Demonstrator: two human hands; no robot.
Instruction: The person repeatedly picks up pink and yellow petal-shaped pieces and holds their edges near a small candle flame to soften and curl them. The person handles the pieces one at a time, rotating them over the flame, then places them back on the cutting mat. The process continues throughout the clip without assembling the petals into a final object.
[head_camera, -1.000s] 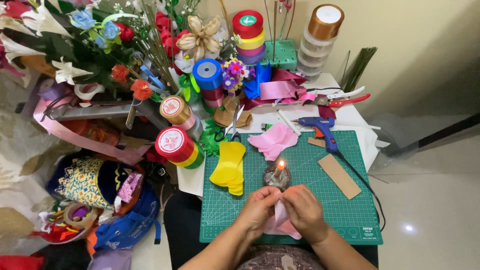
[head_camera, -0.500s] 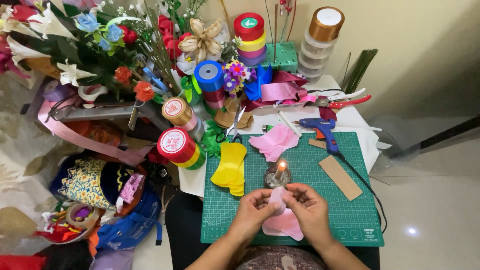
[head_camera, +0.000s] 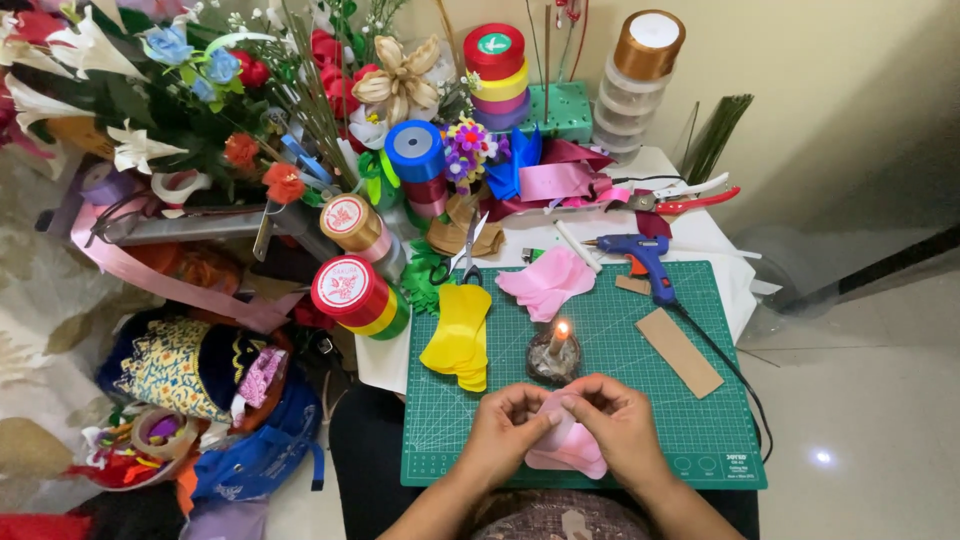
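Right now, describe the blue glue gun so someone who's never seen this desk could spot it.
Start at the green cutting mat on the white table. At the mat's far right corner, beyond the lit candle, lies the glue gun. It is the only blue pistol-shaped tool there, with an orange trigger and a black cord trailing off the mat's right edge.

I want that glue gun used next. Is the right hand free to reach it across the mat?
Probably not yet: the right hand and left hand both pinch a pink petal. Otherwise the path to the glue gun looks open.
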